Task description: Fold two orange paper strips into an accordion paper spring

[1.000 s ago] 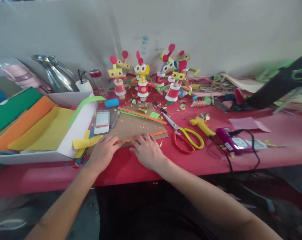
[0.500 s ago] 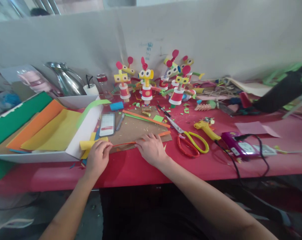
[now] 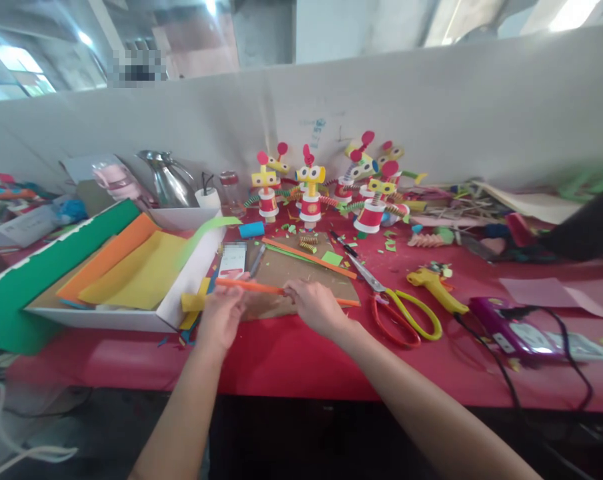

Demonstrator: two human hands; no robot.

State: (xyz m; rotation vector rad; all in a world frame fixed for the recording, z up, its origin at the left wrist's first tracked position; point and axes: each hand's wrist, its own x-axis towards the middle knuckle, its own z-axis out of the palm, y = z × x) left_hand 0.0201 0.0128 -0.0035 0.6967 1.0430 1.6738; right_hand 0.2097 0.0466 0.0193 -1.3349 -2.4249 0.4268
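Observation:
An orange paper strip is stretched between my two hands above the brown board. My right hand pinches its right part, with an orange end showing past the fingers. My left hand is at the strip's left end, its fingers blurred, so its grip cannot be made out. Behind them, another orange strip and a green strip lie on the board, beside a pen and a phone. Scissors with red and yellow handles lie to the right.
A white box of coloured paper sits at the left. Several paper-cup figures stand at the back. A yellow glue gun, purple device and black cables lie at the right. A steel jug stands behind the box.
The view has tilted up and shifted left. The strip is now raised, its flat face showing, and my left hand's fingers have loosened from their pinch.

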